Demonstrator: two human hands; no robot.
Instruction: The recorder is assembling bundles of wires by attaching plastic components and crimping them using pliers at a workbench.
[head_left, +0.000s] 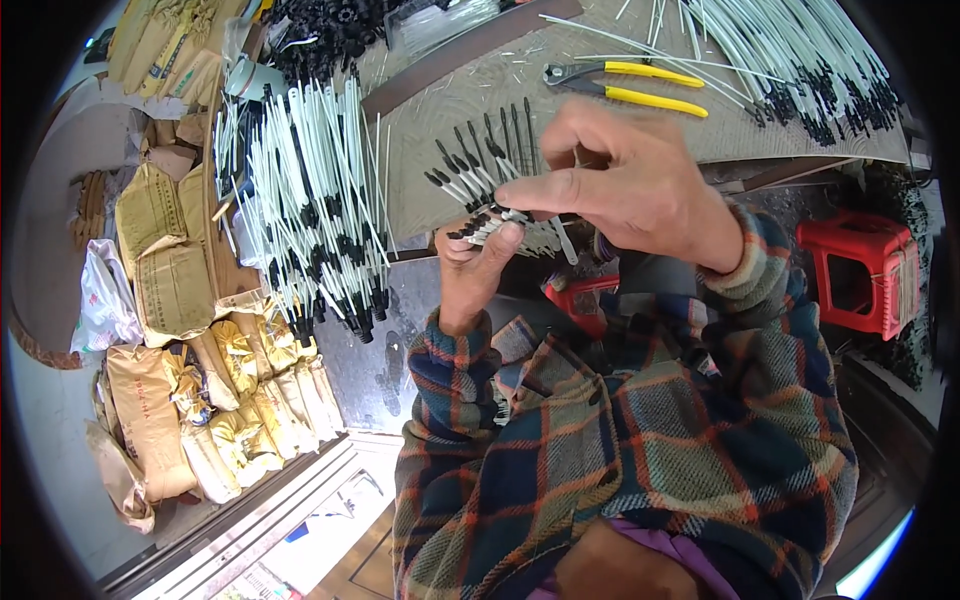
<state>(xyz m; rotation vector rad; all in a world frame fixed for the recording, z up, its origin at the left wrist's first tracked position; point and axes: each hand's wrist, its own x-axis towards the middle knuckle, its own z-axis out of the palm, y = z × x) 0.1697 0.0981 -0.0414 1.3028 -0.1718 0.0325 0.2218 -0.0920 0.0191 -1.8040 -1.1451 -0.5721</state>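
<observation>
Upright in my left hand (pixel 468 275) is a bundle of thin white rods with black tips (pixel 482 185), fanned out at the top. The fingers and thumb of that hand are wrapped round its lower part. My right hand (pixel 640 190) reaches over from the right, its thumb stretched onto the black tips and the other fingers curled. Whether a single rod is pinched there is hidden. On the table (pixel 430 130) beyond my hands lies a pair of cutting pliers with yellow handles (pixel 655 85).
A large pile of white rods with black ends (pixel 320 190) stands at the left; another pile (pixel 800 50) lies far right. Black small parts (pixel 320 35) are heaped at the back. Brown paper packages (pixel 160 420) fill the left. A red stool (pixel 860 270) stands right.
</observation>
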